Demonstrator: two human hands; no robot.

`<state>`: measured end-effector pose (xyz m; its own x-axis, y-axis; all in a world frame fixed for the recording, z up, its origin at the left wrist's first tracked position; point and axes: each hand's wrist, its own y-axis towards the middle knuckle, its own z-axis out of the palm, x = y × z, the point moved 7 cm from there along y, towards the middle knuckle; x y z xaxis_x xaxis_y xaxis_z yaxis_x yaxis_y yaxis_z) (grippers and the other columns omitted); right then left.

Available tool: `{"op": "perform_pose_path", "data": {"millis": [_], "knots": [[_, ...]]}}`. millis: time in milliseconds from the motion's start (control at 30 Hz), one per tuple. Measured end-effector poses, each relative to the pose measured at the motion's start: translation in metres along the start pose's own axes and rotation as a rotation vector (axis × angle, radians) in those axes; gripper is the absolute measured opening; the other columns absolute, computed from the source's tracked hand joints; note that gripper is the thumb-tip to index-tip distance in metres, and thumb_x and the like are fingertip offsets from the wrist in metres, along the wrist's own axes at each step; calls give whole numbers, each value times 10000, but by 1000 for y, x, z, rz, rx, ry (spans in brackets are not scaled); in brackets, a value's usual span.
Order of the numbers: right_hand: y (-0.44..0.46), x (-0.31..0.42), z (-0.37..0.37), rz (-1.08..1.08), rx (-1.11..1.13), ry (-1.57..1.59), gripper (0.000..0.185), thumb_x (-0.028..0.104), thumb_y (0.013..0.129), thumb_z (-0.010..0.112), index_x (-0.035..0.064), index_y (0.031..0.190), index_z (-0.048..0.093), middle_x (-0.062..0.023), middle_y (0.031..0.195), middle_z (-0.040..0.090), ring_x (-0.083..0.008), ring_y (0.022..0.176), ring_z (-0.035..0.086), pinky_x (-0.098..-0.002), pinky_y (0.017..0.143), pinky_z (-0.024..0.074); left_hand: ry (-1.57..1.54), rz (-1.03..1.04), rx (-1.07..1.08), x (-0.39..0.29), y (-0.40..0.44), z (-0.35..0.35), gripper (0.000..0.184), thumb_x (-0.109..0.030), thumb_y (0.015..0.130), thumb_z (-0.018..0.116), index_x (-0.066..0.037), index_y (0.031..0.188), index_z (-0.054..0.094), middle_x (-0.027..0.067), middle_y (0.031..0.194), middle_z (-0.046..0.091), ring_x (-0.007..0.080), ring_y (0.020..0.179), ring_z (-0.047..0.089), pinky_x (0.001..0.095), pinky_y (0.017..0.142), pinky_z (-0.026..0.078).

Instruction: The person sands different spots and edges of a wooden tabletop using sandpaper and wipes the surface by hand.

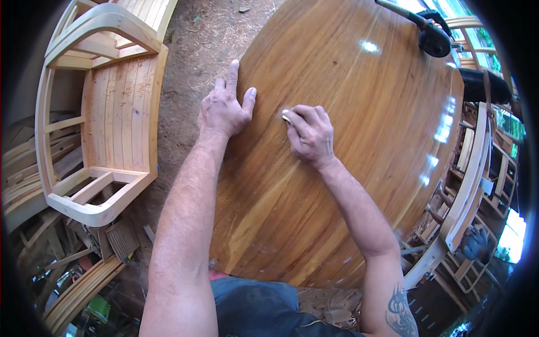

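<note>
A large glossy wooden tabletop [337, 185] with dark and light grain fills the middle of the view. My left hand [223, 106] rests at its left edge, open, with the index finger stretched forward and the thumb apart on the wood. Over the middle of the surface, my right hand [310, 133] is closed in a pinch on a small folded piece [286, 118], pale yellow at its edge, like sandpaper. Most of that piece is hidden by my fingers. A duller, scuffed patch [275, 136] shows in the finish beside the right fingertips.
A pale slatted wooden frame [120, 112] stands on the dirt floor [191, 50] to the left. At the far right of the tabletop sits a dark power tool [433, 39]. Stacked timber [84, 292] lies at lower left, and more wooden frames [466, 174] stand along the right.
</note>
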<state>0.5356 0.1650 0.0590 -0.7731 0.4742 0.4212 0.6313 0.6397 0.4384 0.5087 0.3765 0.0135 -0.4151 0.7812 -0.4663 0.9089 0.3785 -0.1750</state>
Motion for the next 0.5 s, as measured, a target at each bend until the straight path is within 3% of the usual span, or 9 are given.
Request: {"op": "perform_pose_path", "data": {"millis": [500], "knots": [[-2, -3, -2, 16, 6, 4, 291, 52, 820, 783, 120, 1103, 773, -30, 1064, 693, -267, 904, 642, -402, 781, 551, 17, -15, 23, 0, 0, -1, 830, -556, 1042, 549, -216, 1727, 225, 248, 1364, 616, 446, 1193, 687, 517, 1045, 567]]}}
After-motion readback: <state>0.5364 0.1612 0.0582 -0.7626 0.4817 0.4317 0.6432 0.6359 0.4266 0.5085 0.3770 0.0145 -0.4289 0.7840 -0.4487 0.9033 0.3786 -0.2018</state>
